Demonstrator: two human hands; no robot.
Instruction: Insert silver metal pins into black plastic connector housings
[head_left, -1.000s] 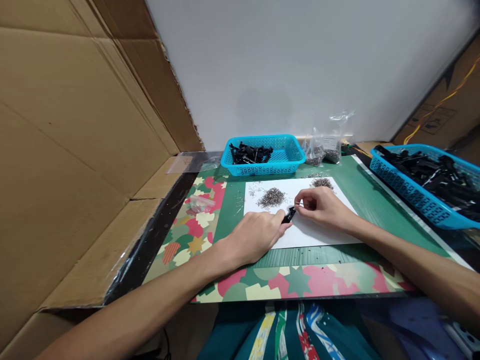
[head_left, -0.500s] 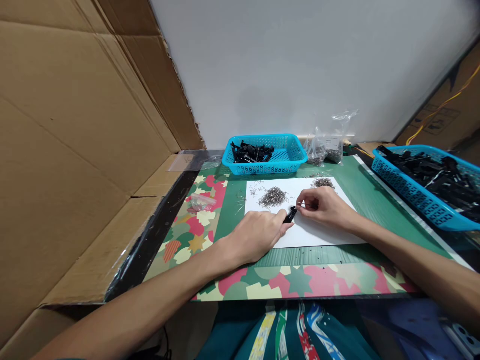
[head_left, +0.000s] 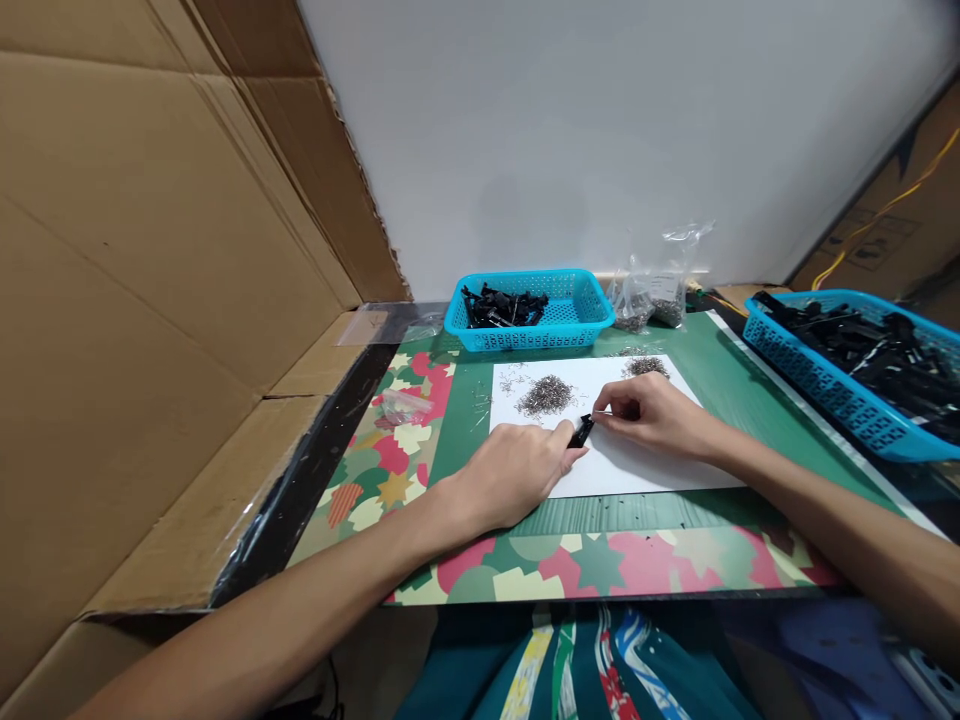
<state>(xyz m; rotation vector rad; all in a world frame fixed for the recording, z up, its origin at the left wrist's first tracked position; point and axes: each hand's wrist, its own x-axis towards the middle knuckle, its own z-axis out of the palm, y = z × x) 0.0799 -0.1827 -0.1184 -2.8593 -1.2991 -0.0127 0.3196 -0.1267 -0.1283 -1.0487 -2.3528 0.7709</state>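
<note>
Between thumb and fingers, my left hand (head_left: 525, 465) grips a small black plastic part (head_left: 582, 431) just above a white sheet (head_left: 637, 470). My right hand (head_left: 649, 412) is closed in a pinch at the far end of that part; whatever sits between its fingertips is too small to make out. A heap of small metal pins or screws (head_left: 547, 395) lies on the sheet beyond my left hand. Behind my right hand a second metal heap (head_left: 646, 367) is partly hidden.
At the back stands a blue basket (head_left: 529, 340) with black parts. Another blue basket (head_left: 840, 405), fuller, is on the right. Clear bags (head_left: 666, 305) of metal pieces lean by the wall. A small plastic bag (head_left: 405, 405) lies left. Cardboard (head_left: 150, 300) walls the left side.
My right fingertips have closed slightly at the black part's end; the thin glint between them shows less. My left hand keeps its place and grip.
</note>
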